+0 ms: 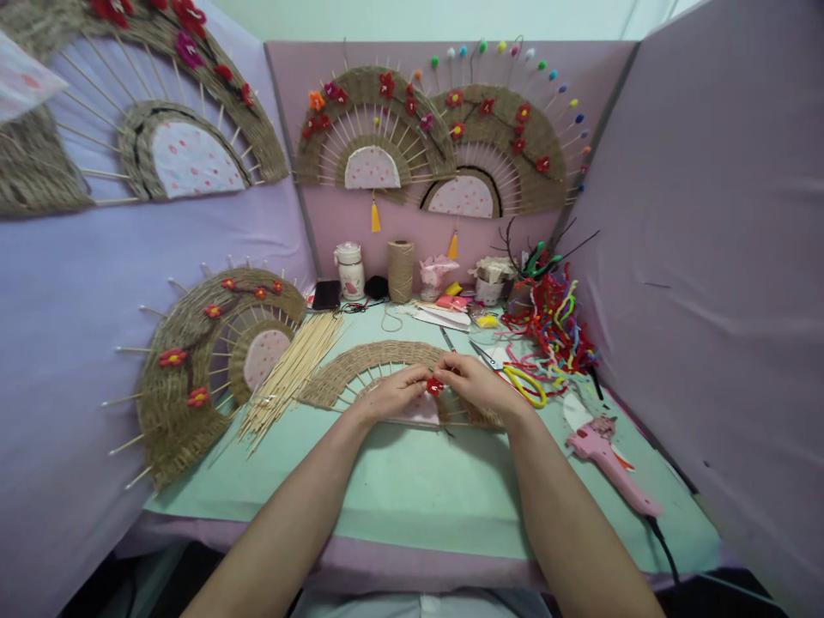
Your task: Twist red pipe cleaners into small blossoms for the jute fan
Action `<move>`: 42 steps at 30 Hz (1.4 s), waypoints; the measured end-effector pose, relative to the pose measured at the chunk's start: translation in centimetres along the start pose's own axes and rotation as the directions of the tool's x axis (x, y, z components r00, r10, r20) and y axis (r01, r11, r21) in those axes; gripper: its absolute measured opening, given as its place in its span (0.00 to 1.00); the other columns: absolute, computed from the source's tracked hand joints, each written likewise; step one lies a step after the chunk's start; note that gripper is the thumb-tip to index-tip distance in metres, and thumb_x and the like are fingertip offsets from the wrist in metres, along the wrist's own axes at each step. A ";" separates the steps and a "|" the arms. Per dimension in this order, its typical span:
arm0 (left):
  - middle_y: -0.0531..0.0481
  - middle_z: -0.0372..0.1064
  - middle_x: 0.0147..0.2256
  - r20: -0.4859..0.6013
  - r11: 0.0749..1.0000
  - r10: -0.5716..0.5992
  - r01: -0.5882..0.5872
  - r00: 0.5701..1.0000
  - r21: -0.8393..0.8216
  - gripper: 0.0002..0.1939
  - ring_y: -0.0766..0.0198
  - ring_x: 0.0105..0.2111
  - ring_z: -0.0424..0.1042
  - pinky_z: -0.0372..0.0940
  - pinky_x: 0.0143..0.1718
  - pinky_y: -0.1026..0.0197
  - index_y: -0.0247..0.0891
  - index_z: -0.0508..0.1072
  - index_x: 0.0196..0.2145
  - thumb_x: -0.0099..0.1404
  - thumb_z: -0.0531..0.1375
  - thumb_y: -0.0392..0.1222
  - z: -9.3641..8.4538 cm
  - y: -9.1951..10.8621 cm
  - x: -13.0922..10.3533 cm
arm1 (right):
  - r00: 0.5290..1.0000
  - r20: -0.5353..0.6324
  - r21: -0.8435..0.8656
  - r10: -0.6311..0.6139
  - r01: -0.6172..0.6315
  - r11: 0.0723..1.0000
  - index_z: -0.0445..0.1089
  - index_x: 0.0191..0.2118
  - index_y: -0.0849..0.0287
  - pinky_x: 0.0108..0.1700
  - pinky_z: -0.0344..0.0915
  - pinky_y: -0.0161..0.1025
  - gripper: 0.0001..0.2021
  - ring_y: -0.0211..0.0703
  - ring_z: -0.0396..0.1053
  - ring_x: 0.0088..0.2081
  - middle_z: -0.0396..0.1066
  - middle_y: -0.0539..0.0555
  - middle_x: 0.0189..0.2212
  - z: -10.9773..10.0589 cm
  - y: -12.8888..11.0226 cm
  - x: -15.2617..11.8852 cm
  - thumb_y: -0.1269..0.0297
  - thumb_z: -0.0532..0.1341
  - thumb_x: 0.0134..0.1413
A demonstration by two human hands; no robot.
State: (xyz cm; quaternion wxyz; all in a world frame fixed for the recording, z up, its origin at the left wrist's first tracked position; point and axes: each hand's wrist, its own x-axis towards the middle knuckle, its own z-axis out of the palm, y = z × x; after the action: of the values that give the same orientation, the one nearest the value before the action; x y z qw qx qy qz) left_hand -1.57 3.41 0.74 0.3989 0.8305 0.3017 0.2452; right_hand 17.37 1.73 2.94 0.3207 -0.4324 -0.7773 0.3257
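Note:
My left hand (pixel 392 396) and my right hand (pixel 473 383) meet over the middle of the table, and their fingertips pinch a small red pipe-cleaner flower (pixel 435 385) between them. Under the hands lies a half-round woven twine fan (pixel 360 365) with thin stick ribs and a pink centre, flat on the green table top (pixel 412 481).
A bundle of bamboo sticks (pixel 293 373) lies left of the fan, beside a finished flowered fan (pixel 199 369). Yellow-handled scissors (pixel 515 378), a heap of coloured pipe cleaners (pixel 554 322) and a pink glue gun (pixel 608 463) are right. A twine spool (pixel 400 270) and jars stand at the back.

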 end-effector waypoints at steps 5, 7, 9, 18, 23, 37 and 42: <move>0.49 0.64 0.35 -0.259 0.996 0.030 -0.051 0.965 -0.075 0.12 0.62 0.37 0.63 0.58 0.41 0.61 0.38 0.69 0.35 0.64 0.50 0.46 0.4 -0.2 0.3 | 0.947 -0.322 0.073 0.013 0.011 0.997 0.70 0.33 0.60 0.37 0.59 0.36 0.12 0.40 0.65 0.34 0.69 0.52 0.30 0.7 0.9 0.8 0.58 0.54 0.55; 0.48 0.65 0.36 -0.416 0.995 0.068 -0.091 0.907 -0.035 0.10 0.61 0.40 0.64 0.58 0.43 0.60 0.38 0.71 0.33 0.62 0.53 0.44 0.6 -0.4 0.5 | 0.885 -0.463 0.016 -0.049 0.064 0.998 0.70 0.32 0.59 0.38 0.60 0.37 0.11 0.41 0.65 0.34 0.69 0.53 0.31 1.0 0.7 1.0 0.58 0.55 0.55; 0.47 0.66 0.36 -0.527 0.993 0.099 -0.115 0.844 0.003 0.08 0.60 0.41 0.64 0.58 0.44 0.59 0.38 0.72 0.32 0.61 0.55 0.42 0.8 -0.5 0.7 | 0.844 -0.512 -0.077 -0.159 0.140 0.987 0.69 0.31 0.58 0.38 0.61 0.38 0.10 0.41 0.64 0.34 0.68 0.53 0.31 1.4 0.3 0.9 0.59 0.56 0.55; 0.48 0.65 0.35 -0.681 0.990 0.086 -0.142 0.727 -0.026 0.04 0.62 0.40 0.65 0.60 0.44 0.59 0.38 0.73 0.29 0.57 0.58 0.38 1.0 -1.1 0.9 | 0.777 -0.402 -0.472 -0.485 0.278 0.837 0.70 0.39 0.56 0.42 0.60 0.44 0.07 0.45 0.63 0.40 0.69 0.55 0.35 3.1 -0.3 0.8 0.65 0.57 0.56; 0.48 0.65 0.35 -0.656 0.988 0.058 -0.139 0.753 -0.072 0.03 0.62 0.40 0.65 0.60 0.43 0.60 0.38 0.72 0.28 0.56 0.58 0.37 1.2 -1.0 1.0 | 0.747 -0.422 -0.496 -0.513 0.283 0.821 0.71 0.37 0.57 0.41 0.61 0.43 0.06 0.44 0.63 0.38 0.69 0.55 0.32 3.2 -0.1 0.9 0.67 0.56 0.56; 0.48 0.64 0.34 -0.679 0.992 0.055 -0.119 0.733 -0.049 0.05 0.62 0.39 0.64 0.59 0.44 0.58 0.38 0.68 0.22 0.55 0.58 0.36 1.5 -0.3 1.0 | 0.747 -0.400 -0.554 -0.531 0.265 0.789 0.71 0.31 0.56 0.38 0.60 0.43 0.08 0.44 0.60 0.35 0.67 0.55 0.28 3.3 -0.4 0.7 0.68 0.55 0.57; 0.48 0.64 0.34 -0.677 0.989 0.057 -0.135 0.734 -0.064 0.05 0.62 0.39 0.65 0.59 0.44 0.59 0.37 0.67 0.22 0.55 0.58 0.35 1.6 0.1 0.9 | 0.748 -0.367 -0.597 -0.553 0.267 0.757 0.71 0.30 0.56 0.37 0.61 0.42 0.10 0.44 0.58 0.33 0.67 0.55 0.27 3.4 -0.6 0.5 0.69 0.54 0.57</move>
State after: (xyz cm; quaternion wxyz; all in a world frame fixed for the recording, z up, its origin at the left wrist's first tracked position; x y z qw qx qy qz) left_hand 0.16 3.18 0.11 0.2947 0.6773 0.3681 0.5648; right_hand 14.22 1.16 1.53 0.4593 -0.3830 -0.7948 -0.1033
